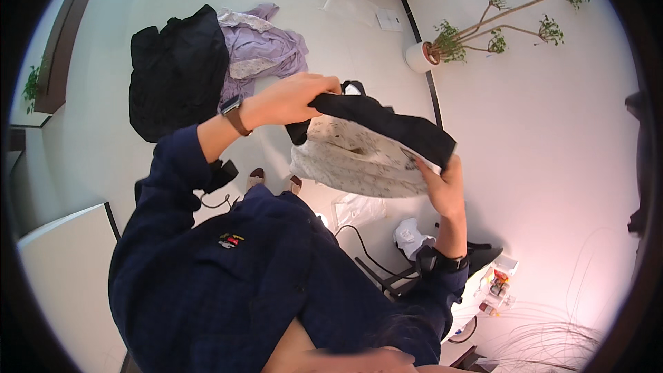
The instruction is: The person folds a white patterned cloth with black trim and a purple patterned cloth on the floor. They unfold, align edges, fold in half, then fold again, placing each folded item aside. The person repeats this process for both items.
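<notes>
Both my hands hold up a fabric item with a wide black band [386, 116] and pale cloth with a small floral print [357, 166]. My left hand [292, 98], with a brown-strapped watch on its wrist, grips the black band at its left end. At the band's right end, my right hand [445, 186] pinches the edge with thumb and fingers, the thumb on the pale side. The printed cloth hangs in folds below the band, above the floor. The exact kind of item cannot be told.
On the floor lie a black cloth item [178, 77] and a crumpled lavender garment [267, 46] with floral-print parts. A potted plant [422, 57] stands by the wall. Clear plastic [357, 210], a dark cable [362, 251] and a small shelf of bottles [497, 290] are near my right side.
</notes>
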